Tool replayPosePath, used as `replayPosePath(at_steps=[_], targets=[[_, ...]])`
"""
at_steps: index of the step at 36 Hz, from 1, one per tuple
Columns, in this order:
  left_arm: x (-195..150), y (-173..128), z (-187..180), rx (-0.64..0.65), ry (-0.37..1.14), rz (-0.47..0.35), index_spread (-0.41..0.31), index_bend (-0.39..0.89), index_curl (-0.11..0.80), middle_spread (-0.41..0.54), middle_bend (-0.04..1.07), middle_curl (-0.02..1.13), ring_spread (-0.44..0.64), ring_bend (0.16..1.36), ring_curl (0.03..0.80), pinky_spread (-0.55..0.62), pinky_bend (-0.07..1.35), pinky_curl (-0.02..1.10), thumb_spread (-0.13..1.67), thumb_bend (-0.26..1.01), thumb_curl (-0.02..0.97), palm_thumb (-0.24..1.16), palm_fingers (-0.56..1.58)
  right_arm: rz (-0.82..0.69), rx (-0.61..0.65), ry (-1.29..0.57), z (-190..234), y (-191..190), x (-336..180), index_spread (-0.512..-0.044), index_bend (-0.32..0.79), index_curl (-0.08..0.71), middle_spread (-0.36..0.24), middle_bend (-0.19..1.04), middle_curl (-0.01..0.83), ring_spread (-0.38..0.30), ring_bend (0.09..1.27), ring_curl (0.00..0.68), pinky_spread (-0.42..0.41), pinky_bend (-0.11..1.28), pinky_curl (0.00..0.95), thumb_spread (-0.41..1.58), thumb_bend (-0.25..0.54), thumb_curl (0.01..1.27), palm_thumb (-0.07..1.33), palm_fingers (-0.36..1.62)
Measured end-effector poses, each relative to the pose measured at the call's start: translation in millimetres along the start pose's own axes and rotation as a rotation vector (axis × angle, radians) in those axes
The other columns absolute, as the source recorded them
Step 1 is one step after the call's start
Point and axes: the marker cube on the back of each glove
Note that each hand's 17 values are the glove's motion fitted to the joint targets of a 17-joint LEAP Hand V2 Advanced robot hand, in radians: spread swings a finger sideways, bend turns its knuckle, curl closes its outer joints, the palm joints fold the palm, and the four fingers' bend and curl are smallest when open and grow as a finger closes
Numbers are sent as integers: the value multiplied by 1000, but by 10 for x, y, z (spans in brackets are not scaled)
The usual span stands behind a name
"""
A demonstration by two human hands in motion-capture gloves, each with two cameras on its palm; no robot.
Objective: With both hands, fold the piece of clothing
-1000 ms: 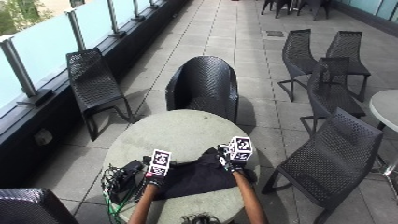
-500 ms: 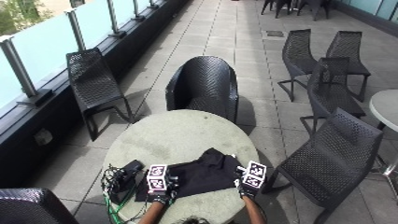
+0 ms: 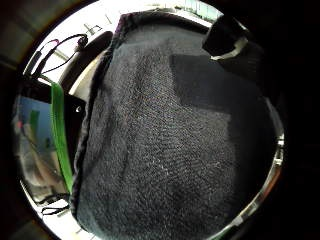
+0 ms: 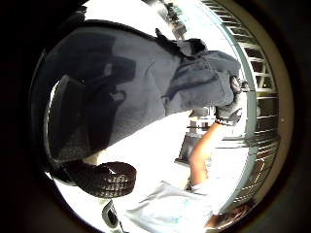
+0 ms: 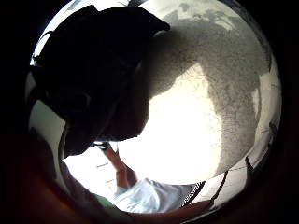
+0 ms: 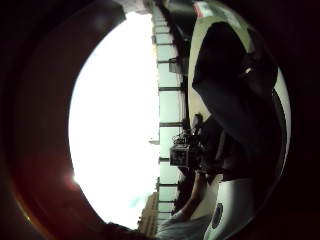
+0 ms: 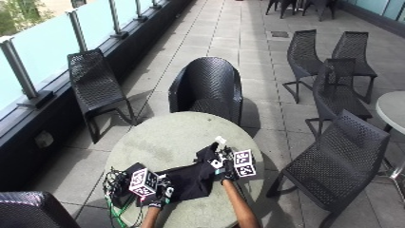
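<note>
Two hands on this one. My right hand (image 7: 226,167) has a bunched-up bit of the dark garment (image 7: 190,180) pinched in its fingers and lifted off the round counter (image 7: 171,142), while my left hand (image 7: 155,197) sits down on the near-left corner of the cloth. From that hand's palm views the fabric fills nearly everything, so it's right against the palm, but I honestly can't tell if my left fingers are curled into it or just lying flat.

How I'd do this fold well, I think: keep the left hand as the anchor so the corner doesn't creep, and carry the lifted part across in one sweep towards the left hand instead of dropping it in a heap. The bit in my right hand looks scrunched, so I'd shake it out flat before laying it down, or the crease will probably come out lumpy.

Orientation: the garment's long axis runs roughly from my left hand up to my right, slanting away from me, with the raised end pointing out past my right hand towards the middle of the counter. Some black gear and cables (image 7: 117,187) sit just beyond my left hand, near enough to snag the edge.
</note>
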Motion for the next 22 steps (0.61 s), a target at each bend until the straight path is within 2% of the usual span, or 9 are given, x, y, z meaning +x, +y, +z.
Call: replayPosePath(at_steps=[4, 6, 9, 10, 12, 17, 19, 22], targets=[[211, 357, -733, 156, 144, 29, -27, 131, 375, 115, 185, 367, 289, 577, 324, 316, 402, 407, 1552, 40, 176, 292, 397, -104, -113, 58, 677, 82, -444, -287, 73, 172, -199, 547, 519, -210, 951, 516, -242, 874, 485, 900, 56, 423, 1003, 1182], [143, 463, -927, 208, 154, 12, -30, 130, 370, 106, 191, 366, 272, 582, 323, 305, 395, 404, 1558, 48, 184, 309, 427, -145, -180, 122, 1004, 230, -674, -286, 74, 173, -201, 549, 523, -214, 949, 519, -250, 876, 487, 855, 41, 439, 1012, 1179], [-66, 577, -1061, 263, 140, -50, -40, 137, 365, 93, 191, 370, 246, 581, 325, 286, 400, 407, 1563, 61, 195, 333, 464, -89, -393, 181, 1410, 748, -1143, -285, 81, 177, -200, 541, 522, -218, 943, 518, -263, 870, 485, 792, 18, 463, 1018, 1167], [-123, 625, -1115, 283, 135, -68, -41, 134, 362, 87, 193, 371, 241, 579, 324, 280, 397, 406, 1567, 64, 198, 340, 468, -53, -471, 218, 1557, 945, -1281, -287, 86, 180, -198, 532, 519, -221, 905, 506, -275, 851, 477, 754, 2, 473, 1010, 1131], [-216, 729, -1233, 319, 129, -97, -44, 134, 358, 82, 190, 373, 233, 576, 326, 274, 395, 408, 1569, 69, 203, 349, 469, -12, -552, 346, 1847, 1230, -1419, -287, 82, 181, -194, 531, 520, -225, 871, 499, -284, 838, 473, 716, -11, 490, 1011, 1128], [-346, 945, -1460, 352, 125, -151, -51, 139, 352, 73, 184, 374, 219, 570, 326, 264, 388, 410, 1581, 83, 214, 372, 482, -183, -496, 575, 2405, 1445, -1386, -287, 73, 181, -185, 504, 513, -237, 822, 479, -304, 804, 454, 651, -21, 524, 1018, 1139], [-383, 965, -1477, 351, 106, -161, -52, 138, 349, 71, 182, 373, 215, 568, 325, 261, 385, 410, 1581, 92, 221, 389, 484, -196, -491, 624, 2465, 1423, -1289, -287, 68, 180, -183, 496, 511, -240, 814, 475, -307, 797, 449, 634, -21, 537, 1025, 1146], [-323, 878, -1411, 337, 19, -145, -53, 139, 346, 69, 185, 374, 211, 567, 324, 253, 370, 407, 1585, 101, 227, 403, 484, -182, -563, 608, 2394, 1421, -1223, -287, 67, 179, -185, 485, 509, -243, 803, 470, -311, 788, 444, 608, -24, 552, 1028, 1155]])
